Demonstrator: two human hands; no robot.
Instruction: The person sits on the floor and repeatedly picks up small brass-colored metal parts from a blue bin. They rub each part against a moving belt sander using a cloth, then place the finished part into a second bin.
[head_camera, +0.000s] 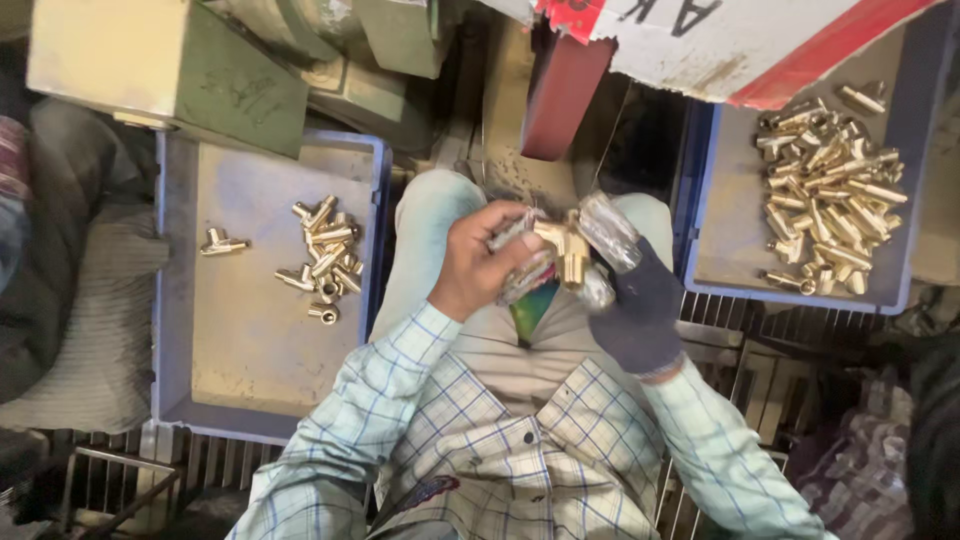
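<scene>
A brass T-shaped fitting (566, 250) is held between both hands over my lap. My left hand (480, 262) is bare, with taped fingertips pinching the fitting from the left. My right hand (635, 295) wears a dark glove with shiny tape-wrapped fingers and grips the fitting from the right. A small heap of brass fittings (325, 262) lies in the blue tray on my left (175, 300), with one fitting (222, 242) lying apart. A large pile of brass fittings (830, 195) fills the blue tray on my right (700, 200).
A green metal machine body (180, 70) stands behind the left tray. A red belt guard (562, 95) hangs ahead of my knees. Grey cloth (80, 320) lies far left. A metal grate floor (740, 350) shows below the right tray.
</scene>
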